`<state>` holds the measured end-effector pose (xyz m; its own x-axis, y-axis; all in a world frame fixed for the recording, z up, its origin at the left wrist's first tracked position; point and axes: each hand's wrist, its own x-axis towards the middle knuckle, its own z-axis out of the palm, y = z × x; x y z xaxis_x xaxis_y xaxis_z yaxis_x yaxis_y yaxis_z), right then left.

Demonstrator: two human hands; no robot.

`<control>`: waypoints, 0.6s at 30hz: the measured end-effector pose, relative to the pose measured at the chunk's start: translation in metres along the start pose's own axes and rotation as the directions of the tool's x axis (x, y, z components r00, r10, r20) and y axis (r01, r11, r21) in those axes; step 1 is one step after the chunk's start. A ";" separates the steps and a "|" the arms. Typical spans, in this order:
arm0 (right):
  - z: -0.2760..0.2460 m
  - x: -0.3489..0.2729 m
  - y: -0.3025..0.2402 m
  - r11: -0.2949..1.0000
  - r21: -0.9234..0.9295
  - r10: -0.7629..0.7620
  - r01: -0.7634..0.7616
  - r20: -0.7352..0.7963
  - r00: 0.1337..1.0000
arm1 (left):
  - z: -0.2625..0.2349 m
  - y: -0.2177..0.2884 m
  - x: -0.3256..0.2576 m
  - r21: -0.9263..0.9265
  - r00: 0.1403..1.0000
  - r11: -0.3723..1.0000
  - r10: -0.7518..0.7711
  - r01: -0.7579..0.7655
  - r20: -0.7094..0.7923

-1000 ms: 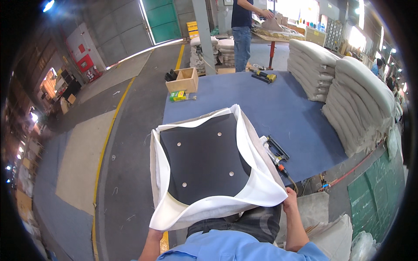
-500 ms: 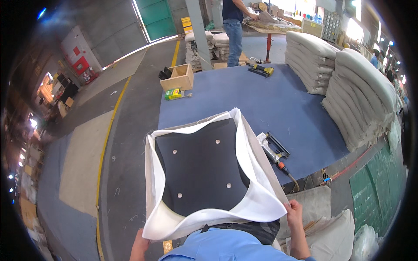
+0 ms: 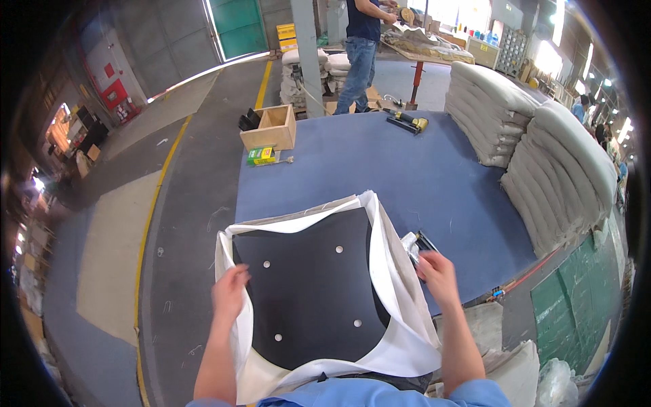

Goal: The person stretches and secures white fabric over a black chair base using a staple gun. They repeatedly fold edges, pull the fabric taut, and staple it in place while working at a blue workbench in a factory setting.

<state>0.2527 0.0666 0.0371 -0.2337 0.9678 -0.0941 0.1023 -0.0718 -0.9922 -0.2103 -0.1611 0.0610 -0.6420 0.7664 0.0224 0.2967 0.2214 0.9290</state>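
A black seat panel (image 3: pixel 308 285) with several pale round studs lies on the near end of the blue table (image 3: pixel 407 169), wrapped in loose white fabric (image 3: pixel 400 305) that stands up round its edges. My left hand (image 3: pixel 230 292) grips the fabric at the panel's left edge. My right hand (image 3: pixel 437 275) is just past the panel's right edge, fingers curled on a silver and black staple gun (image 3: pixel 412 243) lying on the table.
A wooden box (image 3: pixel 271 127) and a small green carton (image 3: pixel 260 156) sit at the table's far left corner, and a yellow power tool (image 3: pixel 407 122) at the far edge. Stacked grey cushions (image 3: pixel 542 149) line the right side. A person (image 3: pixel 359 41) works at another bench beyond.
My left hand has come up from under the panel to the fabric's left edge. My right hand left the fabric's lower right corner and moved forward onto the staple gun.
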 end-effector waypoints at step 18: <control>0.151 0.190 -0.007 0.643 -0.763 -0.224 0.069 -0.101 0.969 | 0.312 0.045 0.189 0.273 0.799 0.779 0.433 -0.565 0.416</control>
<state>0.0613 0.2144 0.0135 -0.1518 0.9786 0.1391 0.7871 0.2048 -0.5818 -0.0973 0.1819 -0.0086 -0.0905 0.9595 0.2669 0.7868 -0.0954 0.6098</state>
